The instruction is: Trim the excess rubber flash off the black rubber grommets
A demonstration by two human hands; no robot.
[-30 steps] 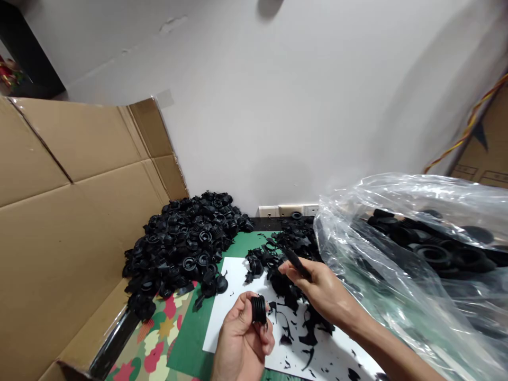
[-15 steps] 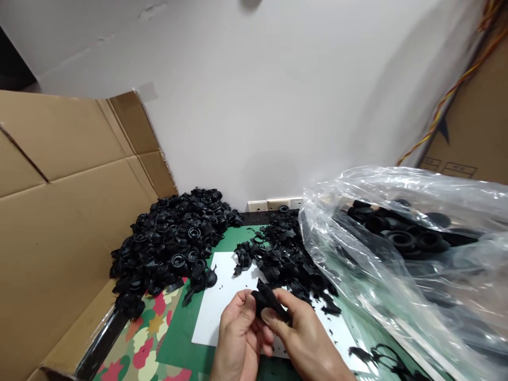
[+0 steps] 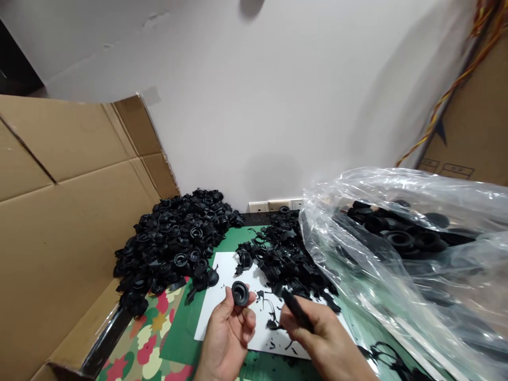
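My left hand pinches a ribbed black rubber boot, its round open end facing me. In my right hand is a long dark black piece, gripped along its length; whether it is a tool or a strip of rubber I cannot tell. The two hands are apart above a white sheet. Thin black rubber scraps lie on the sheet between them. Just beyond is a heap of black rubber trimmings.
A large pile of ragged-edged black rubber boots rests at the left against a cardboard panel. On the right, a clear plastic bag holds more black parts. A green mat lies under the sheet. Wall sockets are behind.
My hands have moved apart, the right one going right with the long black piece. The boot in my left hand has turned its round opening upward, and the scraps between the hands now show.
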